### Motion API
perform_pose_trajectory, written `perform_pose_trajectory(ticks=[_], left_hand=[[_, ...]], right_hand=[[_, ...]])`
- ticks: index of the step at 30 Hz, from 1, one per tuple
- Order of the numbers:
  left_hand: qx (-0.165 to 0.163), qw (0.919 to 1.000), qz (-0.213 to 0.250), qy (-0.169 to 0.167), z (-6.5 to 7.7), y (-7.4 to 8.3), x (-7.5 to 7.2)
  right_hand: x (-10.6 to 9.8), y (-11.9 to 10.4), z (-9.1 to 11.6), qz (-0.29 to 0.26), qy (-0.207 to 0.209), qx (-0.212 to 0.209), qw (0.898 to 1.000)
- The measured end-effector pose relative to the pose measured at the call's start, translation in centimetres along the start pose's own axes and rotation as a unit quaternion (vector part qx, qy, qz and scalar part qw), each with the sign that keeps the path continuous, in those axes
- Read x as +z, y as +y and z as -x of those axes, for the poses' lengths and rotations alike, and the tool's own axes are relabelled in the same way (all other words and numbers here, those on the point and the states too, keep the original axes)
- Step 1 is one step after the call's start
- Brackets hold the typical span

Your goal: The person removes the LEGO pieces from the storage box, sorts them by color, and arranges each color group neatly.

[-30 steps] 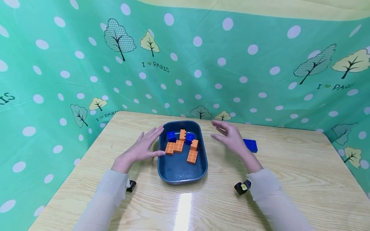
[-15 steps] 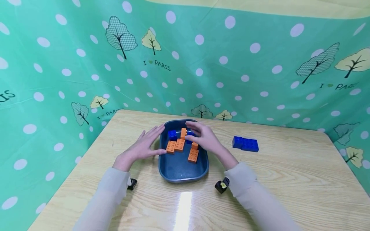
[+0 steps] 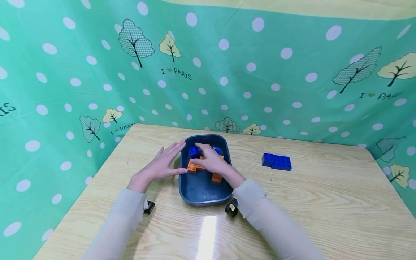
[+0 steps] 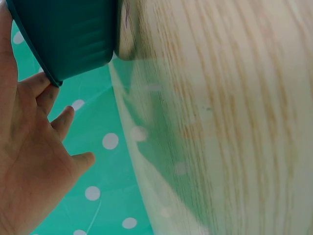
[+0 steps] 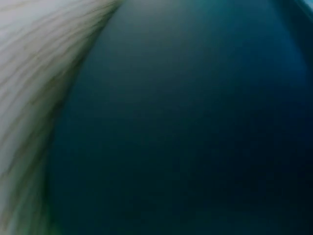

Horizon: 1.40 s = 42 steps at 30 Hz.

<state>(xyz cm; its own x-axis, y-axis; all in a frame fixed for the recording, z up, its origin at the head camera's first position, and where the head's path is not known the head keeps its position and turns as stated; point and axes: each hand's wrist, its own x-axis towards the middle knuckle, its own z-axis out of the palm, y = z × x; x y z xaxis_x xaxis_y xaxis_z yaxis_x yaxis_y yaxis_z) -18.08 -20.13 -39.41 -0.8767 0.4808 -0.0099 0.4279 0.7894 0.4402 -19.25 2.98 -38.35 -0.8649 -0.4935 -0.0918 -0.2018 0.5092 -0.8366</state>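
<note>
A dark blue bin (image 3: 203,193) stands on the table with orange and blue toy building bricks in it. My left hand (image 3: 158,167) lies along its left side with fingers extended; in the left wrist view, fingertips touch the rim of the bin (image 4: 68,39). Over the bin's inside reaches my right hand (image 3: 212,161), thumb and fingers spread around a blue brick (image 3: 194,151) at the left. No grip on that brick shows. Beneath the right hand are an orange brick (image 3: 192,166) and others partly covered. Another orange brick (image 3: 216,178) lies nearer the wrist. Only blurred bin wall fills the right wrist view.
To the right of the bin, a small blue brick (image 3: 267,159) and a longer blue brick (image 3: 281,163) lie side by side on the wooden table (image 3: 325,195). A green dotted cloth (image 3: 276,72) hangs behind the table.
My right hand has moved left from beside the blue bricks on the table into the bin, to the leftmost blue brick. A small blue brick now shows beside the longer one. The left hand stays put.
</note>
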Motion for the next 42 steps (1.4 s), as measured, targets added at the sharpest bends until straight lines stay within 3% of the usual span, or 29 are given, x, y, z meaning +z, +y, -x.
perform_pose_trajectory(ticks=[7,24,29,33,42], left_hand=[[0.005,1.0000,0.008,0.001,-0.2,0.0,0.0],[-0.001,1.0000,0.009,0.001,-0.1,0.0,0.0],[0.000,1.0000,0.008,0.001,0.0,0.0,0.1],[-0.001,1.0000,0.006,0.000,0.0,0.0,0.1],[-0.005,1.0000,0.008,0.000,-0.1,-0.2,0.1]], right_hand=[[0.5,-0.3,-0.2,0.100,-0.001,-0.016,0.995],[1.3,-0.1,-0.4,0.115,0.029,0.009,0.993],[1.0,-0.1,-0.2,0.101,0.048,0.009,0.994],[0.0,-0.3,0.3,0.060,0.081,0.003,0.995],[-4.9,-1.4,1.8,-0.050,0.132,-0.004,0.990]])
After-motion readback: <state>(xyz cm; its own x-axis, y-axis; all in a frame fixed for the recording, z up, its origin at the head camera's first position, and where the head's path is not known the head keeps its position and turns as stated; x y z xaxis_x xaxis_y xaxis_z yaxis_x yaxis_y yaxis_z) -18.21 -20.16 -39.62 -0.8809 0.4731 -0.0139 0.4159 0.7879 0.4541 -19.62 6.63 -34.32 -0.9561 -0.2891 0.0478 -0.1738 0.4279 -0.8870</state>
